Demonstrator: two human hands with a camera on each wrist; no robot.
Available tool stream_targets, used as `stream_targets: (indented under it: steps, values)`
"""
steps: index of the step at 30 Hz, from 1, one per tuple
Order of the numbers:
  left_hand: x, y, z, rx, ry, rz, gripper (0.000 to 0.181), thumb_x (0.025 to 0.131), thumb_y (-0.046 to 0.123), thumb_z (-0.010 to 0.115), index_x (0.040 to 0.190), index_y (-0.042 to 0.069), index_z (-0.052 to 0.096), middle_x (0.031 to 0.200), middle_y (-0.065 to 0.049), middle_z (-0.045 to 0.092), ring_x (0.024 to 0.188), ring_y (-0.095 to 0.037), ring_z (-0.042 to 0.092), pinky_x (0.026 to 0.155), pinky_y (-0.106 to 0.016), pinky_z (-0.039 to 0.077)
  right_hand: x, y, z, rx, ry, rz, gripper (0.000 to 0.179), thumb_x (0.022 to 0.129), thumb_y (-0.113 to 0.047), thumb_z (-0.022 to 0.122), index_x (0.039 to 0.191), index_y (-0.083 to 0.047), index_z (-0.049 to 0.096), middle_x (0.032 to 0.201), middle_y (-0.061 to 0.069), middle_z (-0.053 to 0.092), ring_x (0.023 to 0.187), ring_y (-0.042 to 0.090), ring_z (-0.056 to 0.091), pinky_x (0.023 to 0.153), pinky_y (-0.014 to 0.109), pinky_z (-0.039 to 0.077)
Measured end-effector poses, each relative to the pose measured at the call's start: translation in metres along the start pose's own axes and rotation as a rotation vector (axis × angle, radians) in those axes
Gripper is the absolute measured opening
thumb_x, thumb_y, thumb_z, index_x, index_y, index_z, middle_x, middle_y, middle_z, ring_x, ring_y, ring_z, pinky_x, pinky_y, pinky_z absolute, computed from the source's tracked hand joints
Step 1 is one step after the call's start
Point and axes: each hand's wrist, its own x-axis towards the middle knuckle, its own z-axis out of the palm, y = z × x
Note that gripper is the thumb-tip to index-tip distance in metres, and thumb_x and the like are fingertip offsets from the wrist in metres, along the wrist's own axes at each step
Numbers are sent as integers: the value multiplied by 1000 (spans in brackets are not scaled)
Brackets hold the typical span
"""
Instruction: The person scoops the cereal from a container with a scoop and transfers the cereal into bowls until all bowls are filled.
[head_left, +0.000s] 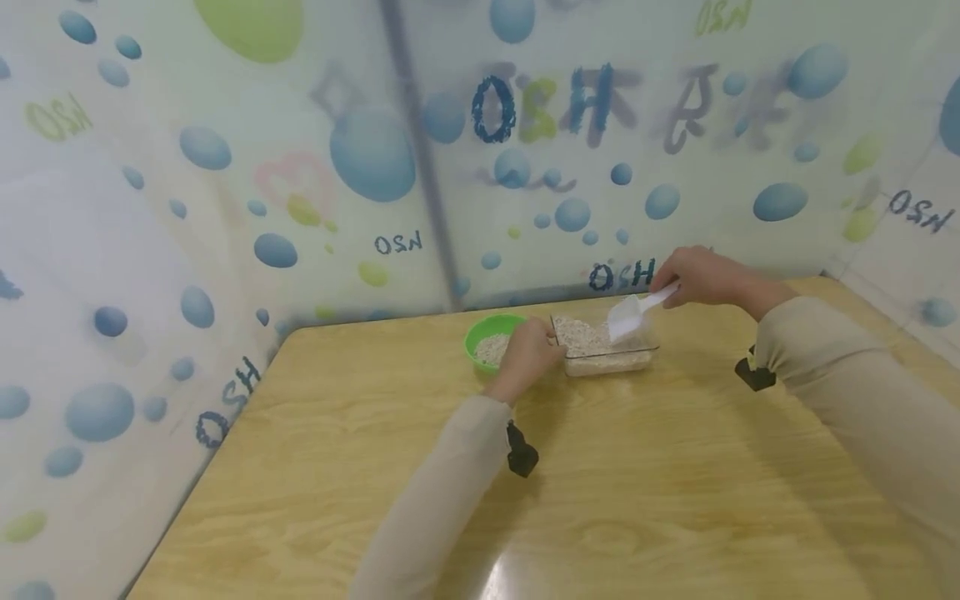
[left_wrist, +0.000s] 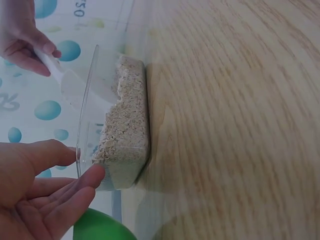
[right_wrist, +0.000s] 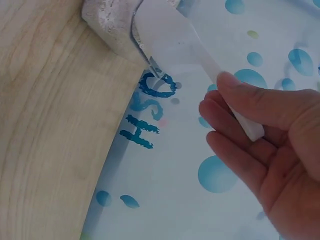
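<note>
Scoop (head_left: 624,320) in right hand (head_left: 703,275) — left hand (head_left: 527,357) on container (head_left: 611,363)

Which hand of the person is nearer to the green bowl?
Left. The left hand is just beside the green bowl, pinching the clear container's rim; the right hand is farther away, past the container's other end, holding the white scoop.

From my remote seat I see the left hand (head_left: 528,354) grip the left end of a clear container (head_left: 626,361), while the right hand (head_left: 697,275) holds a white scoop (head_left: 625,319) by its handle, blade reaching into the pale flakes (head_left: 581,335). A green bowl (head_left: 492,322) (it has flakes too) stands just left of the container, on a wood-grain table (head_left: 637,467) before a dotted wall (head_left: 315,233).
</note>
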Motion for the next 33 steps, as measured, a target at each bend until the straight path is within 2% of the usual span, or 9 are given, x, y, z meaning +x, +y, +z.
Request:
stream_targets:
  steps: [8, 12, 18, 23, 28, 33]
  values:
    - [0, 3, 0, -5, 15, -14, 52, 85, 10, 64, 56, 14, 21, 49, 5, 17, 41, -7, 21, 41, -19, 23, 5, -3, -7, -71, 70, 24, 16, 76, 7, 67, 92, 8, 68, 87, 18, 65, 81, 33, 60, 71, 46, 49]
    - [-1, 5, -1, -15, 4, -14, 51, 85, 8, 63, 56, 14, 21, 49, 5, 16, 41, -8, 21, 41, -19, 23, 5, 3, -4, -48, 53, 50, 16, 77, 7, 66, 92, 9, 67, 88, 20, 65, 81, 34, 60, 72, 46, 48]
    - [-3, 5, 0, -19, -1, -29, 51, 85, 8, 62, 57, 14, 20, 50, 5, 15, 41, -8, 19, 41, -19, 24, 7, 8, 6, -6, 2, 73, 20, 80, 5, 64, 99, 11, 65, 97, 24, 63, 91, 38, 58, 76, 48, 48]
    - [-2, 4, 1, -42, 0, -11, 52, 85, 8, 63, 57, 13, 20, 50, 5, 16, 41, -8, 19, 42, -19, 23, 9, 11, 16, 7, -25, 89, 21, 80, 4, 63, 101, 9, 65, 97, 21, 64, 92, 36, 58, 77, 47, 47]
    - [-2, 3, 2, -59, -5, -12, 52, 85, 7, 63, 56, 13, 20, 49, 5, 16, 41, -8, 19, 42, -19, 24, 9, 17, 24, 0, -38, 56, 20, 80, 4, 64, 99, 9, 64, 93, 19, 63, 87, 36, 58, 75, 48, 47]
    - [0, 1, 2, -49, 2, -15, 52, 85, 7, 63, 54, 13, 22, 48, 4, 16, 41, -8, 19, 43, -19, 25, 11, 19, 33, 22, -10, 28, 20, 80, 2, 65, 99, 9, 65, 92, 20, 64, 86, 36, 59, 74, 48, 47]
